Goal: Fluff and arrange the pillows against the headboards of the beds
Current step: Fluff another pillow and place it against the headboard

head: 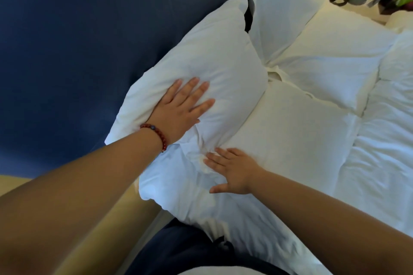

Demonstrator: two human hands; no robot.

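Head view, pillow (214, 56) beneath left grip (178, 107), spread flat, right grip (232, 169) spread flat just nearer

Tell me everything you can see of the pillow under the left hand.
The pillow is white, in a cotton-looking case, plump and creased. It leans against the blue headboard, long side along it. The left hand presses flat on its lower part, fingers spread, denting the filling. Its lower end meets wrinkled white fabric where the right hand rests flat; whether that is the same pillow is unclear. A second white pillow stands past its far corner, a dark strap between them.
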